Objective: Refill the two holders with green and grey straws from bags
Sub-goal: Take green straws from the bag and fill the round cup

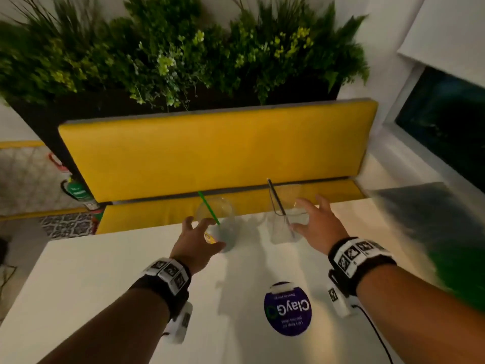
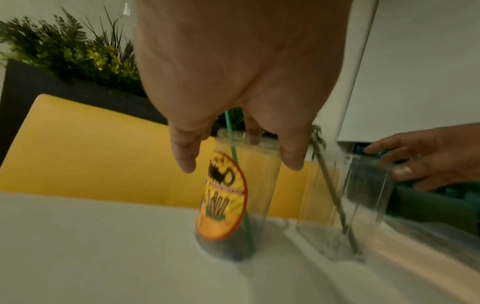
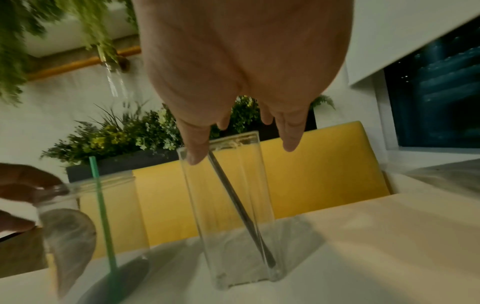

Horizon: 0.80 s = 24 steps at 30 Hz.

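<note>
On the left, past the white table, a patterned floor shows, with a green canister standing beside the dark planter full of ferns and pale blossoms. A yellow bench runs behind the table's far edge.

The left hand reaches forward with spread, slightly bent fingers around the round clear holder, which stands near the table's far edge and carries an orange and yellow label. In the left wrist view the fingertips sit beside the rim; whether they touch the glass cannot be told through the blur. One green straw leans inside it.

Just to its right, apart from it, stands the square clear holder with one grey straw leaning inside. The right hand is spread wide beside this holder, fingers near its upper edge, gripping nothing that can be made out.

Nearer the person, a round purple sticker lies flat on the table. At the far right edge of the table lie blurred bags, a grey one behind a green one. A dark window fills the right wall.
</note>
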Tool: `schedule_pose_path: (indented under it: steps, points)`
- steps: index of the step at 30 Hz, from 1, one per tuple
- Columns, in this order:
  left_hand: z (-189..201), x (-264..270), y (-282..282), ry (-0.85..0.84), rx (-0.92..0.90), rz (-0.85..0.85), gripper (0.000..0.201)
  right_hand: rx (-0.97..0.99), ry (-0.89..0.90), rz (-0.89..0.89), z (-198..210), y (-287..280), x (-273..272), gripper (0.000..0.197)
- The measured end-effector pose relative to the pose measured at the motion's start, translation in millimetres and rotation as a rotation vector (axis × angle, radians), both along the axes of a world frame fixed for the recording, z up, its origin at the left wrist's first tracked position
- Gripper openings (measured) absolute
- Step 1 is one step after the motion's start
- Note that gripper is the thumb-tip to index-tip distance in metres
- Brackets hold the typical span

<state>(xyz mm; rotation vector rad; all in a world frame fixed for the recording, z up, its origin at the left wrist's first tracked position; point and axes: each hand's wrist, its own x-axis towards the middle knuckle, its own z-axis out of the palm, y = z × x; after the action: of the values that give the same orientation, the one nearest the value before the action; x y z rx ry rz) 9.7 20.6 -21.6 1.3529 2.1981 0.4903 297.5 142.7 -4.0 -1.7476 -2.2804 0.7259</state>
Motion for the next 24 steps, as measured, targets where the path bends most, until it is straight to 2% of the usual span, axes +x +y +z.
schedule_pose_path:
  steps: [1, 4, 8, 13, 17, 24]
  points:
    - [-5.9, 1.0, 4.4, -0.017, -0.006, 0.009, 0.054, -0.038, 0.009, -0.012, -5.0, 8.6, -3.6, 0.053]
    - [-20.7, 0.3, 9.4, -0.026, 0.139, 0.029, 0.033, -0.037, 0.073, -0.036, -26.5, 12.7, -6.7, 0.024]
    - [-19.8, 1.0, 13.0, 0.005, 0.206, -0.026, 0.023, 0.023, 0.184, -0.054, -35.3, 0.0, 7.1, 0.008]
    - [-8.5, 35.7, 5.9, -0.027, 0.265, -0.166, 0.025, 0.062, 0.285, -0.173, -33.5, -44.4, 65.9, 0.01]
    - [-6.2, 82.5, -3.2, -0.062, 0.27, -0.296, 0.027, 0.069, 0.234, -0.293, -28.4, -92.3, 113.3, 0.006]
    - [-21.4, 122.7, -22.0, -0.057, 0.142, -0.342, 0.025, 0.065, 0.252, -0.365, -40.0, -123.3, 152.0, 0.016]
